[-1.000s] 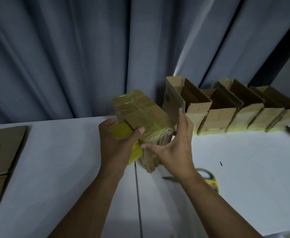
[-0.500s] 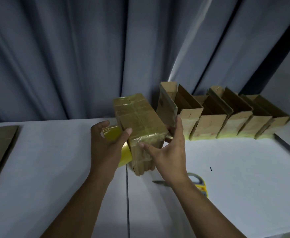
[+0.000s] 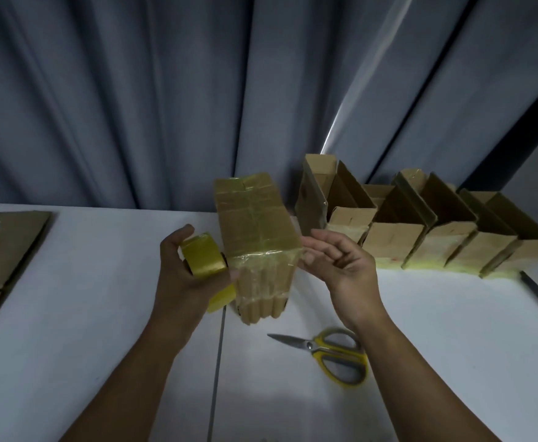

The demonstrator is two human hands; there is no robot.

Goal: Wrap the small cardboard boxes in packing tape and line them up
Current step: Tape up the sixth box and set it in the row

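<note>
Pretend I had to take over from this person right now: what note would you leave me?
Left hand: grips the tape roll, held against the box being wrapped.
Right hand: open, holding nothing, fingertips by the box's right edge.
Box: between the hands, already shiny with bands of tape.
Done: row of open-topped boxes lined up by the curtain on the right, yellowish tape on their lower ends.
Scissors: on the table, near the right forearm.
Left: probably finish this wrap, cut the tape, add the box to the row.
</note>
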